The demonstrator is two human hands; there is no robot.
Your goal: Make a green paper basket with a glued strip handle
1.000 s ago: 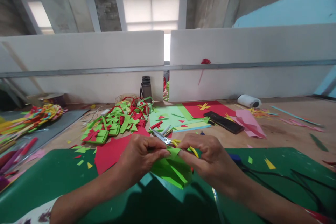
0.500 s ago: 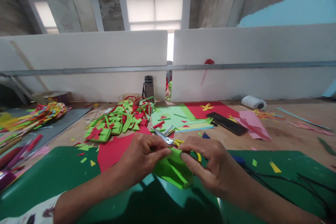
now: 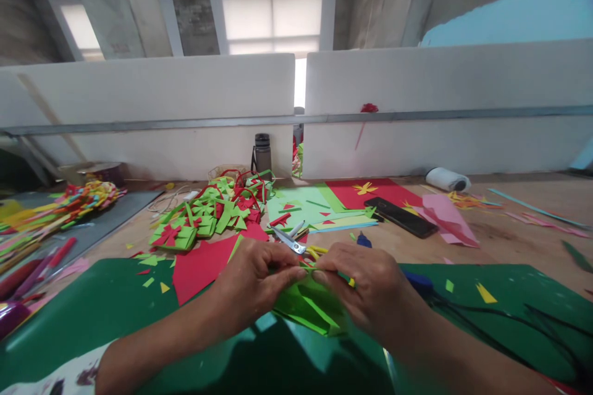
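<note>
A folded piece of bright green paper [image 3: 312,308] hangs between my two hands above the green mat [image 3: 199,345]. My left hand [image 3: 266,278] pinches its upper edge between thumb and forefinger. At the same edge, a little to the right, my right hand [image 3: 361,278] grips it too. The lower folds hang loose and spread below my fingers. Just behind my hands lie scissors [image 3: 296,242] with yellow handles, partly covered by my right hand. A red paper sheet [image 3: 199,268] is beside my left wrist.
A heap of green and red paper pieces [image 3: 217,207] lies left of centre, before a dark bottle [image 3: 262,154]. A black phone [image 3: 402,218], pink paper [image 3: 447,219] and a white roll [image 3: 447,179] lie to the right. Dark cables [image 3: 491,311] cross the mat. Pens [image 3: 53,259] lie left.
My right hand has shifted its thumb left along the paper's top edge, closer to my left thumb. A strip of green now shows behind my left hand.
</note>
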